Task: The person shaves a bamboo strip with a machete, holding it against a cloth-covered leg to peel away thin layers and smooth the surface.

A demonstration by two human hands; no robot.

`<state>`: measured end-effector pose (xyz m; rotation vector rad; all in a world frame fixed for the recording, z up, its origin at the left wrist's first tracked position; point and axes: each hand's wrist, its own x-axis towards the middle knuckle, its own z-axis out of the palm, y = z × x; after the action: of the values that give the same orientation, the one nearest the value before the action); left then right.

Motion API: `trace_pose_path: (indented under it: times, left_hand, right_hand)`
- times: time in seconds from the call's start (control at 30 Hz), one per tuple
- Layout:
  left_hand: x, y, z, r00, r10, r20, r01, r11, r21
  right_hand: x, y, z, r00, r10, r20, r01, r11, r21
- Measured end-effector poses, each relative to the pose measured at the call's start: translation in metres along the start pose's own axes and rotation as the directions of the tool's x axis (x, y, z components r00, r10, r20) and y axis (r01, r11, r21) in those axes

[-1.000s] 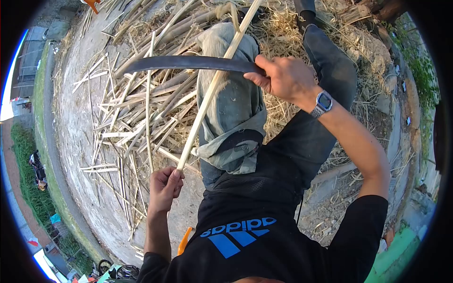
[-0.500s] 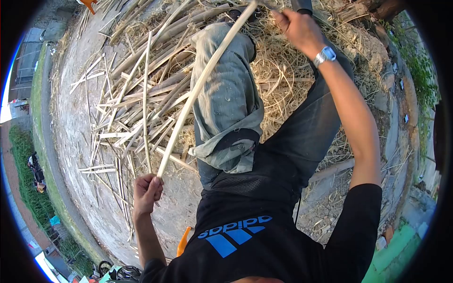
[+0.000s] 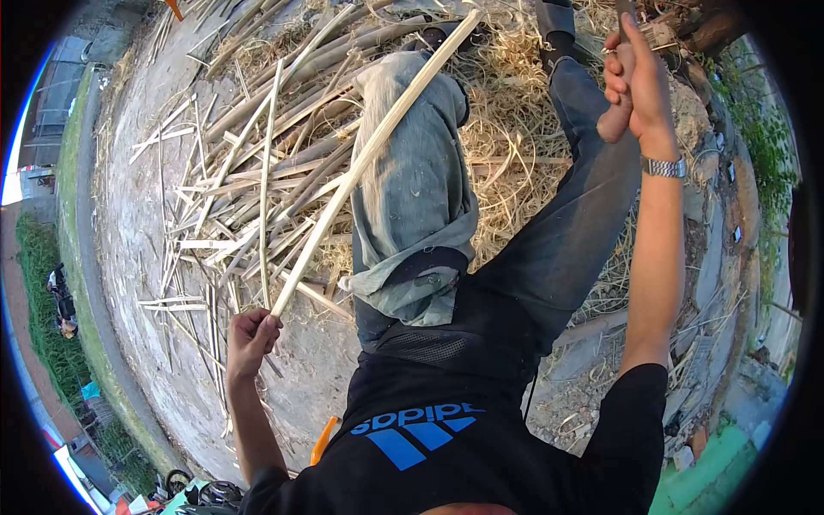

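My left hand (image 3: 254, 336) pinches the near end of a long pale strip (image 3: 360, 163), which looks like split bamboo or wood. The strip slants up and right across a grey cloth (image 3: 412, 172) draped over my left leg, and its far end points past my knee. Off to the right, apart from the strip, my right hand (image 3: 639, 81) is closed round the rounded wooden handle (image 3: 613, 125) of a tool. Its dark upper part (image 3: 626, 9) runs to the top edge, where it is cut off.
Split strips and poles (image 3: 292, 167) lie in a loose pile left of my legs. Curly shavings (image 3: 506, 172) cover the ground between and beyond them. An orange object (image 3: 324, 439) is beside my left side. A person (image 3: 62, 300) is far off at the left edge.
My right hand has moved right, away from the strip's far end, and has turned so the handle shows. My left hand has shifted slightly left with the strip.
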<state>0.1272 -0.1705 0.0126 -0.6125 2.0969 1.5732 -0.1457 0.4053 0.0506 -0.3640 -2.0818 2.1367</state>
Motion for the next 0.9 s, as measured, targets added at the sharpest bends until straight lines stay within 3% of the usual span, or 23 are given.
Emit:
trace_pose_path:
  times: [0.03, 0.1, 0.17, 0.2, 0.23, 0.37, 0.43, 0.47, 0.5, 0.57, 0.6, 0.63, 0.7, 0.77, 0.83, 0.87, 0.9]
  left_hand:
    - [0.001, 0.001, 0.000, 1.000, 0.022, -0.005, -0.022, 1.000, 0.013]
    - [0.000, 0.003, -0.004, 0.999, 0.045, -0.023, -0.044, 0.997, 0.058]
    - [-0.001, -0.002, -0.014, 0.984, 0.175, -0.036, -0.157, 0.942, 0.297]
    - [-0.002, -0.004, -0.017, 0.983, 0.183, -0.021, -0.167, 0.931, 0.325]
    - [-0.003, -0.004, -0.018, 0.983, 0.183, -0.021, -0.166, 0.932, 0.324]
    - [-0.002, -0.008, -0.035, 0.979, 0.189, -0.070, -0.147, 0.908, 0.392]
    - [-0.001, -0.004, -0.041, 1.000, 0.023, -0.017, -0.016, 0.942, 0.336]
    - [0.002, 0.000, -0.044, 1.000, -0.005, 0.016, -0.001, 0.932, 0.364]
    - [0.007, 0.000, -0.046, 1.000, -0.005, 0.010, 0.001, 0.933, 0.359]
    - [0.018, -0.001, -0.051, 0.994, -0.074, 0.080, 0.021, 0.852, 0.524]
    - [0.025, 0.008, -0.049, 0.986, -0.125, 0.106, 0.034, 0.788, 0.614]
    - [0.034, 0.010, -0.045, 0.987, -0.121, 0.103, 0.033, 0.790, 0.612]
    - [0.055, 0.011, -0.028, 0.963, 0.099, 0.249, -0.232, 0.774, 0.589]
    - [0.071, 0.027, 0.022, 0.909, 0.320, 0.268, -0.406, 0.825, 0.393]
    - [0.076, 0.053, 0.089, 0.914, 0.390, 0.113, -0.392, 0.920, 0.000]
    - [0.078, 0.067, 0.107, 0.939, 0.332, 0.084, -0.338, 0.939, 0.068]
    - [0.080, 0.077, 0.119, 0.960, 0.274, 0.051, -0.279, 0.951, 0.135]
  right_hand:
    - [-0.006, 0.010, 0.002, 0.995, -0.076, 0.070, 0.079, 0.995, -0.053]
    - [-0.017, 0.024, 0.011, 0.988, -0.065, 0.140, 0.076, 0.994, -0.079]
    - [-0.031, 0.035, 0.028, 0.977, -0.053, 0.207, 0.077, 0.991, -0.108]
    - [-0.040, 0.041, 0.039, 0.963, -0.195, 0.187, 0.250, 0.906, -0.342]
    - [-0.046, 0.046, 0.049, 0.921, -0.330, 0.205, 0.388, 0.738, -0.552]
    - [-0.051, 0.073, 0.076, 0.879, -0.426, 0.215, 0.473, 0.718, -0.511]
    - [-0.054, 0.078, 0.094, 0.853, -0.499, 0.151, 0.520, 0.799, -0.302]
    - [-0.058, 0.076, 0.094, 0.908, -0.389, 0.158, 0.419, 0.824, -0.380]
    - [-0.058, 0.075, 0.099, 0.906, -0.390, 0.165, 0.424, 0.824, -0.377]
    - [-0.057, 0.073, 0.108, 0.934, -0.341, 0.108, 0.354, 0.839, -0.414]
    - [-0.050, 0.083, 0.113, 0.937, -0.340, 0.078, 0.347, 0.884, -0.314]
    - [-0.050, 0.087, 0.116, 0.935, -0.344, 0.081, 0.352, 0.882, -0.312]
    - [-0.050, 0.090, 0.125, 0.958, -0.271, 0.090, 0.284, 0.937, -0.203]
    - [-0.064, 0.083, 0.139, 0.952, -0.288, 0.100, 0.301, 0.940, -0.158]
    - [-0.070, 0.085, 0.149, 0.892, -0.432, 0.137, 0.453, 0.861, -0.230]
    - [-0.071, 0.085, 0.150, 0.819, -0.551, 0.163, 0.573, 0.769, -0.283]
    - [-0.077, 0.081, 0.148, 0.817, -0.551, 0.169, 0.575, 0.767, -0.285]
